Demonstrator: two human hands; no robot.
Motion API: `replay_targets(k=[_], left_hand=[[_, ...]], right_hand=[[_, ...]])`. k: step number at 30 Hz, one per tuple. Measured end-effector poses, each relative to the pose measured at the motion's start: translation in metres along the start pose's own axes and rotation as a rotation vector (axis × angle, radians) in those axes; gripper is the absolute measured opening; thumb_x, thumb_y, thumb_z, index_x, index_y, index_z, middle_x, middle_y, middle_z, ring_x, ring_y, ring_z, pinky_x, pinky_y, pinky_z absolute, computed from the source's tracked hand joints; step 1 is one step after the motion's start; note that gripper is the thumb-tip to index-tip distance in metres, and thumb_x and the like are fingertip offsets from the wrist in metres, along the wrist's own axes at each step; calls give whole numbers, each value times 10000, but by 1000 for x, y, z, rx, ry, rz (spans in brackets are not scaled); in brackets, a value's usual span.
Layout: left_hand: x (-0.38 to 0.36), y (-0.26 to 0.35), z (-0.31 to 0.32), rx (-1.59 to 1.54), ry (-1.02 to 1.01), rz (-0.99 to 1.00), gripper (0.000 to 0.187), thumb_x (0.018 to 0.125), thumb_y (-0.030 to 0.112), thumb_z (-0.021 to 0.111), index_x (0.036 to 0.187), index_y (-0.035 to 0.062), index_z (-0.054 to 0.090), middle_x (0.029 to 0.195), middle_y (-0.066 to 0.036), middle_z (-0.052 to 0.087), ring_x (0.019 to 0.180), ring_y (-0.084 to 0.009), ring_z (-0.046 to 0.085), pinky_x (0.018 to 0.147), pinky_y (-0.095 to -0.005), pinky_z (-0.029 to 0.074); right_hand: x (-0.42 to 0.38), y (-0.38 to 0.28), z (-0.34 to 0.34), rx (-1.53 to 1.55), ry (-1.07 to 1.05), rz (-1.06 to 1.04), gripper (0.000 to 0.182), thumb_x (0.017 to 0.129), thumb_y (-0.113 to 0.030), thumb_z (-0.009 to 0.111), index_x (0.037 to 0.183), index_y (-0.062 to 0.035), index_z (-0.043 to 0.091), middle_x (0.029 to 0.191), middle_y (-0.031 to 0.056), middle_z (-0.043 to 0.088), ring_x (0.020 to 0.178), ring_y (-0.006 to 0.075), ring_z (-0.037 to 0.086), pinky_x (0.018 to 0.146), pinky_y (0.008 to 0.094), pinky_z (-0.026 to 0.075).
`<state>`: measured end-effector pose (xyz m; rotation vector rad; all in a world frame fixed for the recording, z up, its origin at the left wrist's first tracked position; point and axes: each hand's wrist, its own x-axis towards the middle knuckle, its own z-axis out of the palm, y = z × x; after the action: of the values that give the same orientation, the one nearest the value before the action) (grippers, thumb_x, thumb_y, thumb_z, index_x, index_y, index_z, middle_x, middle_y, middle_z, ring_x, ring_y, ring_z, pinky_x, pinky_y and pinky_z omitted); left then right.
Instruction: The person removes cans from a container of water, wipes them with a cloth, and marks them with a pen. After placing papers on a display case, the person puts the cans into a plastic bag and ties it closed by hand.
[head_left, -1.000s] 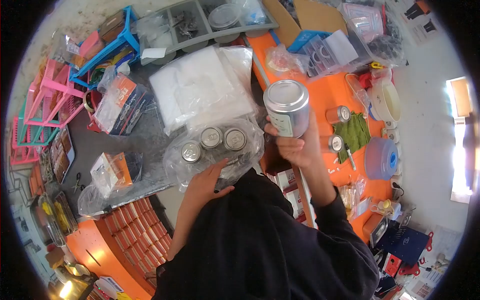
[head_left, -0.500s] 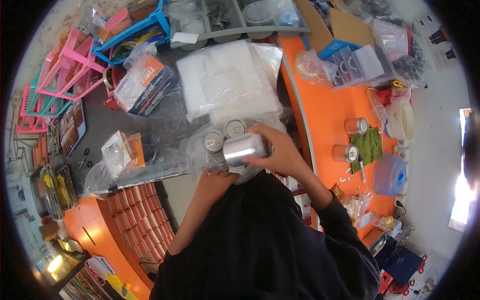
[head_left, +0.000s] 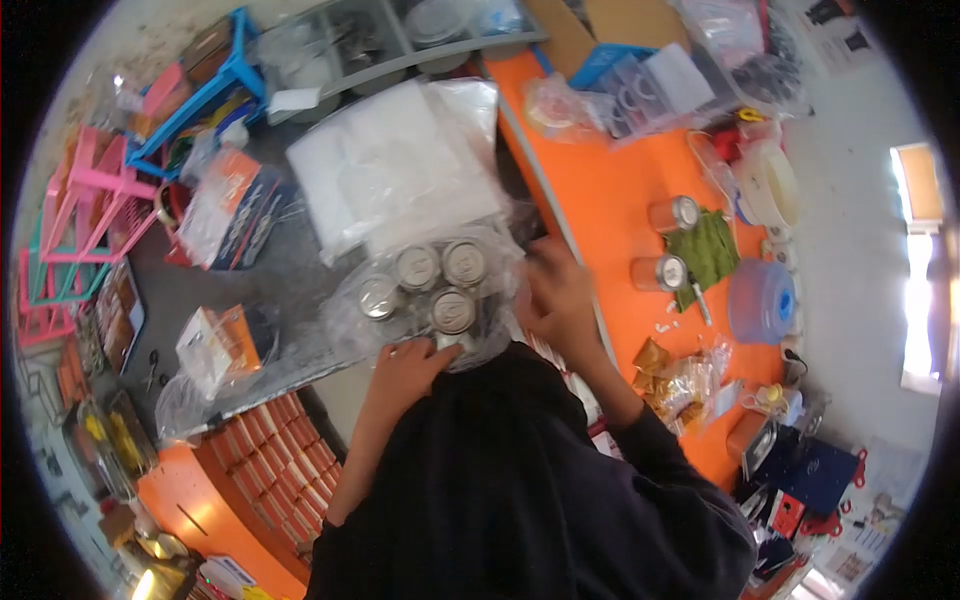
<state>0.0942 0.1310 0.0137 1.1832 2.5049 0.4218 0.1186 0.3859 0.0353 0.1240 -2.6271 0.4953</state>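
Several silver cans [head_left: 452, 312] stand close together, ring-pull lids up, in a clear plastic bag [head_left: 345, 312] on the dark worktop [head_left: 290, 345]. My left hand [head_left: 405, 370] is at the bag's near edge, its fingers curled over the plastic just in front of the nearest can. To the right of the cans is my right hand [head_left: 562, 300], blurred, thumb and fingers apart with no can between them. Beyond the bag lies a stack of white translucent plastic sheets or bags [head_left: 400, 165].
Two more cans [head_left: 660, 273] lie on the orange counter [head_left: 625, 180] at right, by a green cloth [head_left: 708, 248] and a marker [head_left: 703, 305]. A clear blue-lidded tub [head_left: 762, 302] is beyond. Boxes [head_left: 235, 210], scissors [head_left: 151, 368] and pink baskets [head_left: 110, 190] occupy the left.
The can held in my right hand now stands in the bag with the others. My right hand has let go and drawn off to the right. The whole view has shifted.
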Motion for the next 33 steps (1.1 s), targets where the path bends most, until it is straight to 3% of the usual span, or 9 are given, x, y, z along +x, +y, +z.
replay_targets(k=[4, 6, 12, 17, 20, 22, 25, 27, 33], left_hand=[[4, 7, -18, -32, -36, -128, 481, 669, 202, 679, 1137, 203, 569, 890, -19, 550, 877, -223, 580, 785, -400, 418], [2, 4, -13, -29, 3, -96, 441, 695, 181, 652, 1128, 199, 573, 906, -19, 556, 888, -225, 580, 788, -401, 418], [-10, -4, 5, -20, 34, -79, 363, 755, 128, 584, 1112, 192, 576, 899, -30, 553, 900, -232, 577, 792, -407, 423], [-16, -2, -8, -52, -26, -85, 375, 771, 135, 577, 1139, 203, 567, 924, -21, 579, 912, -217, 584, 825, -416, 430], [-26, -4, -18, 99, 122, 34, 324, 783, 152, 568, 1102, 202, 583, 971, -9, 622, 948, -188, 594, 887, -399, 418], [-36, -10, -16, 182, 138, -39, 250, 794, 167, 561, 1037, 194, 609, 969, 3, 654, 953, -171, 606, 940, -384, 391], [-44, -13, -17, 98, 168, -55, 177, 775, 120, 536, 909, 175, 638, 842, -20, 641, 866, -182, 613, 896, -400, 424], [-43, -12, -22, 94, 106, -59, 178, 773, 116, 531, 907, 167, 636, 836, -22, 637, 863, -187, 612, 888, -400, 427], [-25, -10, -32, 94, 86, -121, 247, 747, 44, 525, 959, 117, 628, 872, -48, 655, 844, -224, 615, 861, -394, 412]], right_hand=[[-45, 116, -48, -701, 215, 632, 543, 679, -292, 724, 1140, -88, 523, 1160, 211, 501, 946, 379, 552, 766, 486, 458], [-81, 161, -50, -479, -45, 898, 589, 650, -320, 741, 1147, -97, 517, 1115, 209, 543, 889, 383, 578, 737, 475, 472], [-45, 115, -67, -377, -159, 750, 565, 637, -289, 759, 1126, -117, 533, 900, 186, 617, 828, 358, 616, 683, 420, 495], [31, -10, -67, 521, -291, 463, 593, 639, -151, 818, 1134, -21, 517, 990, 101, 615, 940, 187, 596, 777, 332, 494], [51, -55, -14, 722, -477, 83, 579, 640, -208, 810, 1131, -67, 537, 1119, 124, 563, 1018, 266, 572, 867, 339, 458], [55, -62, 35, 732, -551, -288, 578, 639, -227, 780, 1150, -97, 543, 1169, 116, 530, 1079, 309, 518, 889, 375, 445], [52, -70, 68, 650, -714, -399, 589, 612, -230, 777, 1147, -118, 558, 1192, 122, 510, 1081, 292, 516, 868, 385, 448], [47, -72, 74, 193, -810, -627, 529, 637, -232, 738, 1132, -141, 577, 1195, 130, 497, 1057, 282, 522, 831, 400, 453], [28, -58, 61, 232, -405, -450, 353, 720, -171, 638, 1071, -137, 607, 1120, 135, 531, 1018, 273, 537, 787, 402, 452]])
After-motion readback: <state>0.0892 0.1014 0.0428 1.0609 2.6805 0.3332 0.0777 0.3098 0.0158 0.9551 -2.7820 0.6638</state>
